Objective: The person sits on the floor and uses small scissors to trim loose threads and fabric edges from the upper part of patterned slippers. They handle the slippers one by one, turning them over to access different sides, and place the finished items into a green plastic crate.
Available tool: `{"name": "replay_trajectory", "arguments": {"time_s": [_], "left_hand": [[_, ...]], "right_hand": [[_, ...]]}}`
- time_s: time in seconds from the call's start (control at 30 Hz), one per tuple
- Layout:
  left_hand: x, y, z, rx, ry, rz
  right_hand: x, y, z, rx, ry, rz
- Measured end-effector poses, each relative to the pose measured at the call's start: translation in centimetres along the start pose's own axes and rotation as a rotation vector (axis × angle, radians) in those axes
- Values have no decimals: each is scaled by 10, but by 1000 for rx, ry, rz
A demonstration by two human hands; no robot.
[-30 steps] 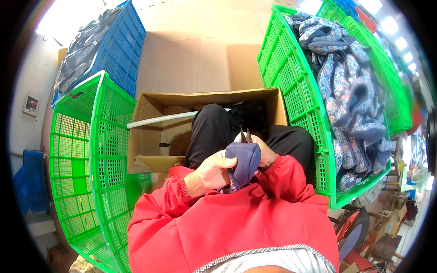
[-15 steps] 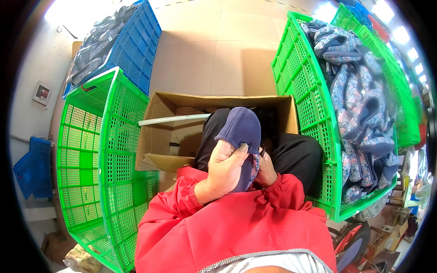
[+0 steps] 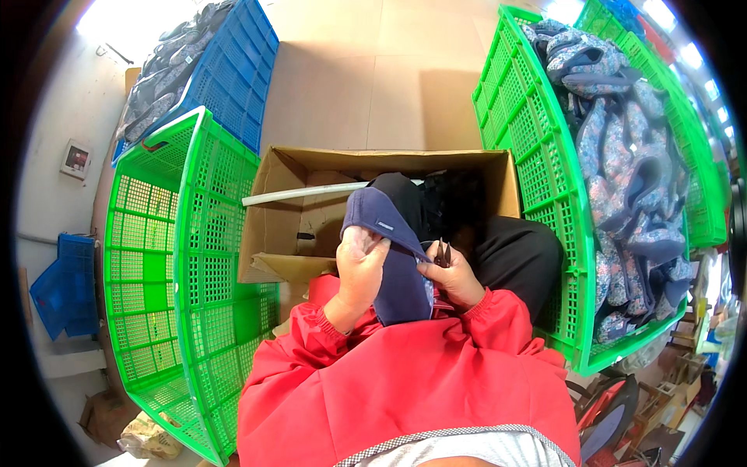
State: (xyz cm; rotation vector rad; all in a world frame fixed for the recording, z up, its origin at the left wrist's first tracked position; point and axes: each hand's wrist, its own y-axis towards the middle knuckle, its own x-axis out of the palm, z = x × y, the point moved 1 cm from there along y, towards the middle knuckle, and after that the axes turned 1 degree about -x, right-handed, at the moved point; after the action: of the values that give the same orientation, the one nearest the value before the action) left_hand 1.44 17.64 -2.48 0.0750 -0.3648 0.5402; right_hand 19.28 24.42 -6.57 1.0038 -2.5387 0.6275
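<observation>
My left hand (image 3: 359,268) has its fingers tucked into the toe opening of a navy fabric slipper (image 3: 401,284), thumb pressed on the edge. A small pale label shows near the slipper's upper edge. Between the fingers of my right hand (image 3: 457,280) is a pair of dark thread snips (image 3: 443,254), blades pointing up and slightly apart. The same hand touches the slipper's right edge, where a strip of patterned fabric peeks out. Both hands are over my lap, just in front of the red smock (image 3: 412,381).
An open cardboard box (image 3: 327,159) lies beyond my knees, a pale rod (image 3: 303,193) across it. On the left stand a green mesh crate (image 3: 191,272) and a blue crate (image 3: 233,74) holding grey slippers. At right, another green crate (image 3: 537,179) bears floral slippers (image 3: 630,179).
The slipper has turned and tilted left, so its label now shows. My left hand has shifted left. My right hand has come out from behind the slipper, revealing the snips.
</observation>
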Motion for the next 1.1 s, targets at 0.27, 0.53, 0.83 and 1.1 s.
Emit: {"name": "replay_trajectory", "arguments": {"time_s": [0.27,0.53,0.83,1.1], "left_hand": [[-35,-17,-33,17,153,32],[-35,-40,-8,41,235,71],[-59,-31,-22,-116,266,49],[-55,-32,-9,-292,78,-127]], "right_hand": [[15,-1,34,-393,-579,396],[17,-2,31,-431,-664,435],[14,-2,35,-359,-709,423],[-2,-1,63,-147,-411,357]]}}
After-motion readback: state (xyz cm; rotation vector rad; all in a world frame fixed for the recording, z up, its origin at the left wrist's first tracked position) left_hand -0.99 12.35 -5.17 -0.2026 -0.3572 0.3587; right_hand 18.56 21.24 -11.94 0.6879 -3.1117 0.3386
